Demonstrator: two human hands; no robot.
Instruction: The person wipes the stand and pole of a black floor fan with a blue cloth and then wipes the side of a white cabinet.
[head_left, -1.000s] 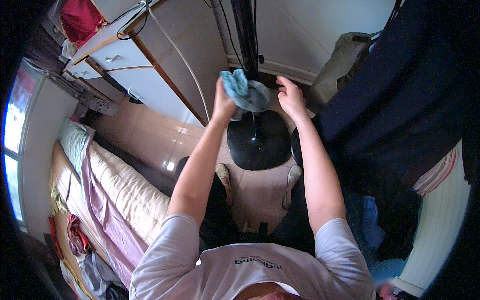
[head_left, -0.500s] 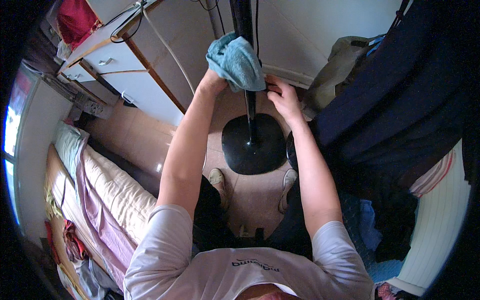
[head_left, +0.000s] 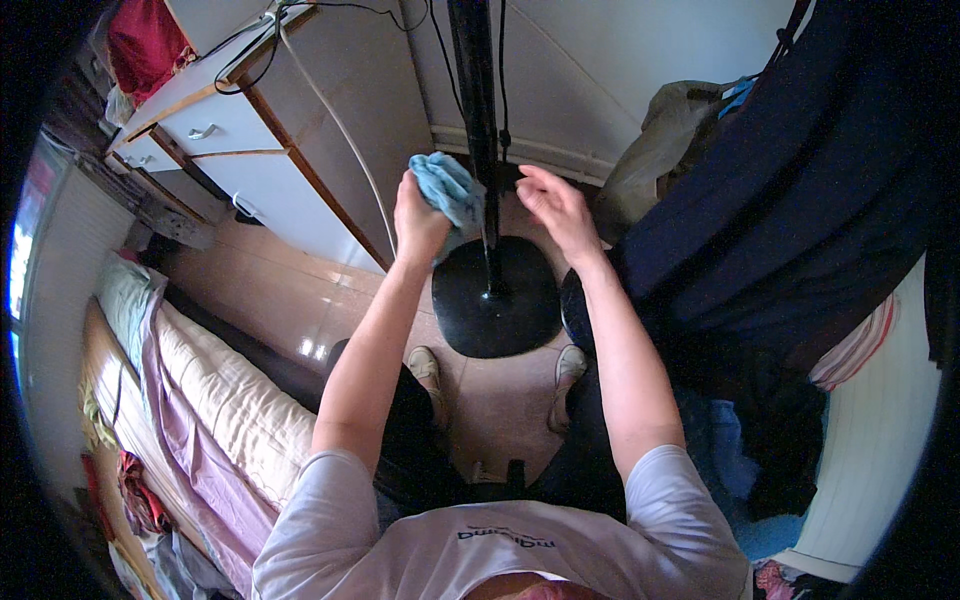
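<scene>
A bunched light-blue cloth (head_left: 446, 187) is gripped in my left hand (head_left: 420, 222), just left of a black upright pole (head_left: 478, 100). The cloth's right edge comes up against the pole or very close to it. My right hand (head_left: 556, 212) is on the other side of the pole, apart from it, with fingers extended and nothing in them. Below, the pole joins a rounded black base plate (head_left: 497, 325) that rests on the tiled floor in front of my feet.
A cabinet with white drawers (head_left: 225, 125) and a pale hanging cable (head_left: 335, 115) stand at the left. Dark fabric (head_left: 760, 210) hangs close on the right, beside an olive bag (head_left: 660, 140). Cream bedding (head_left: 235, 375) lies at lower left. Black cables run behind the pole.
The cloth has come down the pole and off its front to the left side, now bunched smaller in my left hand. My right hand has opened and drawn away from the pole.
</scene>
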